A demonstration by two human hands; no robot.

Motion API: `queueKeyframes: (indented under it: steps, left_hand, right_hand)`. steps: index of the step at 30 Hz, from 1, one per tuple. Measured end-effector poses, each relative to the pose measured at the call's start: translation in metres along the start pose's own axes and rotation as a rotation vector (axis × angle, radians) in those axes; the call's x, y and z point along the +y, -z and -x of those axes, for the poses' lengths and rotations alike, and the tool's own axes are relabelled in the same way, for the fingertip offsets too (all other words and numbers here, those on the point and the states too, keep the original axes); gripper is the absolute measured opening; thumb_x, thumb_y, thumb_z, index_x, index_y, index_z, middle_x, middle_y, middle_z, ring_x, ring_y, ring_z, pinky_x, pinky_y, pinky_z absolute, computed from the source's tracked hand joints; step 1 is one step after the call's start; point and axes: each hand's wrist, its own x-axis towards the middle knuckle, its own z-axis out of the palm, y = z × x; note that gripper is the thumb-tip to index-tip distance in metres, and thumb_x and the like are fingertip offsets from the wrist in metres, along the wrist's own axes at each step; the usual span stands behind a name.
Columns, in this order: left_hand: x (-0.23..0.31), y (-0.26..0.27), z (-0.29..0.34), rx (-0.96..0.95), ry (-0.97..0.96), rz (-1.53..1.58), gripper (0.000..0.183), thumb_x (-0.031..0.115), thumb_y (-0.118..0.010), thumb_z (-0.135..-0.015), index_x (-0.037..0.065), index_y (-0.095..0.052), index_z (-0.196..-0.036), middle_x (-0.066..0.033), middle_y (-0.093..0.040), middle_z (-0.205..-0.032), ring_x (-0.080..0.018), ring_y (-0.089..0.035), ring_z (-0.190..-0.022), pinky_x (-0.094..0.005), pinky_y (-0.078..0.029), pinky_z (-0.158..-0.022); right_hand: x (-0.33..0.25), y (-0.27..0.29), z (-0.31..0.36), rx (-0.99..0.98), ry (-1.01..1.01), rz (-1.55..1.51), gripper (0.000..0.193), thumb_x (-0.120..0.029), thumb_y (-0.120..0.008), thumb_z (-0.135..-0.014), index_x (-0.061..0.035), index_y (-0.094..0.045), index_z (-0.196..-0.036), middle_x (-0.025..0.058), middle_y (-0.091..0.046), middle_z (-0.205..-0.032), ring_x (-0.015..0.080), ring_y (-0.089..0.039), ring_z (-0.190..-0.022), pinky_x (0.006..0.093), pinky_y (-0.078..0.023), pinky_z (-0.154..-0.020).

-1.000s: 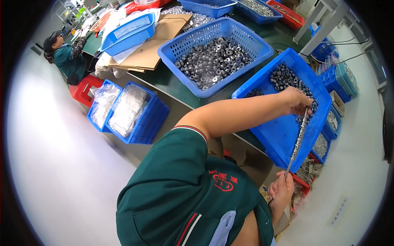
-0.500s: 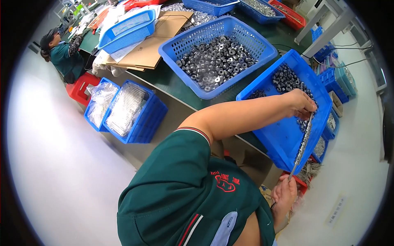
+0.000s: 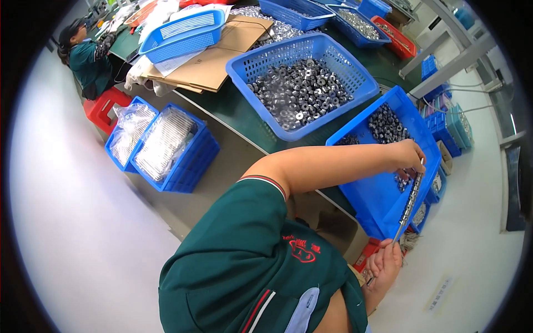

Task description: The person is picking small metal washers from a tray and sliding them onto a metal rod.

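Observation:
My right hand (image 3: 383, 263) is closed round the lower end of a thin metal rod (image 3: 396, 237), which slants up over the near right side of a blue tray (image 3: 363, 191). A row of small metal rings (image 3: 411, 201) is strung along its upper part. At the rod's top end my left hand (image 3: 408, 158) is closed, with thumb and fingers pinched there; whether a loose ring sits between them cannot be made out. Beneath that hand, a heap of dark metal rings (image 3: 388, 125) lies in the tray's far part, partly hidden by my forearm.
Left of the tray, a blue perforated basket (image 3: 258, 119) full of rings stands on the green table (image 3: 239, 114). Cardboard (image 3: 222, 61) and another blue basket (image 3: 183, 36) lie farther left. Blue crates (image 3: 191, 161) stand below the table edge. A co-worker (image 3: 91, 61) sits at the far left.
The whole view has shifted slightly. My left hand has turned a little at the rod's top, with its fingers lower over the tray. The right hand keeps its grip on the rod.

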Motion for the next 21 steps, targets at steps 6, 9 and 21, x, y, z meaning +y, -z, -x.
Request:
queueKeyframes:
  steps: [6,9,21]
  left_hand:
    - [0.058,0.001,0.056,0.543,-0.778,-0.740,0.050,0.003,-0.057,-0.067,0.012,-0.059,-0.116,-0.0155,-0.056,-0.116,-0.0330,-0.045,-0.115,-0.0407,-0.037,-0.097]
    - [0.081,0.023,0.103,0.196,-0.942,-1.320,0.035,0.005,-0.060,-0.062,0.013,-0.070,-0.094,-0.0071,-0.061,-0.109,-0.0280,-0.049,-0.111,-0.0400,-0.038,-0.093]
    - [0.060,0.149,0.140,0.267,-0.840,-1.710,0.017,0.022,-0.062,-0.078,0.022,-0.066,-0.095,0.0038,-0.063,-0.098,-0.0192,-0.054,-0.101,-0.0384,-0.039,-0.083]
  right_hand:
    - [-0.034,-0.030,-0.033,-0.113,-0.012,0.115,0.019,-0.022,-0.046,-0.096,-0.0040,-0.049,-0.091,-0.0060,-0.024,-0.045,0.0041,-0.022,-0.031,0.0204,-0.020,-0.031]
    - [-0.048,-0.071,-0.061,-0.134,-0.089,0.140,0.017,-0.020,-0.047,-0.095,-0.0038,-0.051,-0.091,-0.0068,-0.027,-0.047,0.0030,-0.023,-0.031,0.0195,-0.019,-0.030]
    - [-0.037,-0.182,-0.164,-0.458,-0.459,-0.177,0.016,-0.015,-0.046,-0.095,-0.0023,-0.053,-0.090,-0.0070,-0.034,-0.049,0.0020,-0.031,-0.034,0.0189,-0.023,-0.033]
